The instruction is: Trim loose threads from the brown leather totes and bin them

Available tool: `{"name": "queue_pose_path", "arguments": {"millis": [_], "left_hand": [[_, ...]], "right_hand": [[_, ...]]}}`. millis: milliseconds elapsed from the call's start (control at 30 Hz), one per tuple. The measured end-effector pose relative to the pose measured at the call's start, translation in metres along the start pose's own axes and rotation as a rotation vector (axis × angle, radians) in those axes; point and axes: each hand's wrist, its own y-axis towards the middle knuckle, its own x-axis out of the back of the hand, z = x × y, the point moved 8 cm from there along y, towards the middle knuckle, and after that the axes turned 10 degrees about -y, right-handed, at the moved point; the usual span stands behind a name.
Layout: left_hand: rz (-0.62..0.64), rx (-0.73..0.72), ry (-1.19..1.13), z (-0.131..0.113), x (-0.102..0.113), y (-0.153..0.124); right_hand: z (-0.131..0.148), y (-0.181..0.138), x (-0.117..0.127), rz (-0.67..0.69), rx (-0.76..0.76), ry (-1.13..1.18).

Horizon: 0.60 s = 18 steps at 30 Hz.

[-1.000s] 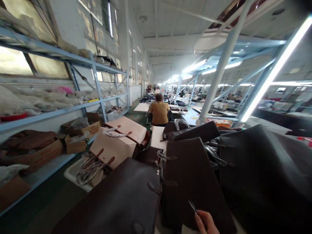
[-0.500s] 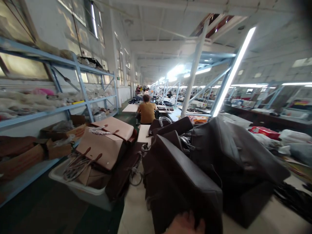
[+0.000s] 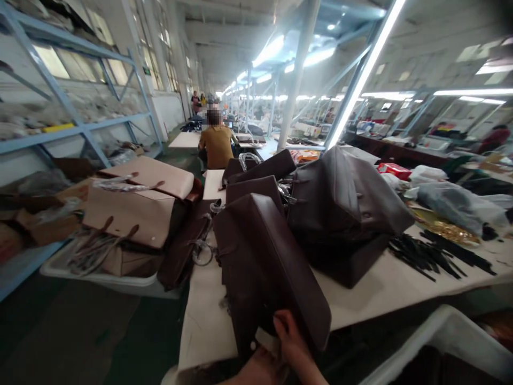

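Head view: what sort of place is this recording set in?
Most likely a handbag factory floor. Unfinished dark brown bags are heaped on a long white worktable, tan bags fill a bin beside it, and a seated person works at further rows of tables under strip lights.

Bag [image 3: 264,262] in my grip [image 3: 290,342]: dark brown, plain, no pattern. Bags behind it [image 3: 344,198]: the same dark brown, one nearly black. Tabletop [image 3: 372,291]: pale cream. Strips [image 3: 428,254] lying on it: black. Bags [image 3: 132,211] stacked in the tub: light tan with brown straps. Tub [image 3: 100,278] itself: whitish. Shelving [image 3: 80,128]: light blue frame. Packet [image 3: 395,170] farther back: red. Shirt [image 3: 217,147] of the seated person: mustard yellow. Floor [image 3: 80,337]: dark green.
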Motion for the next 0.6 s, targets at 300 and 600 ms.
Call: {"name": "queue_pose_path", "arguments": {"millis": [300,600], "left_hand": [[-0.067,0.673,-0.135,0.082,0.014,-0.107],[-0.174,0.772,-0.178,0.082,0.017,-0.074]], "right_hand": [[-0.062,-0.042,-0.024,0.185,0.044,-0.292],[-0.03,-0.053,-0.057,0.152,0.188,-0.668]]}}
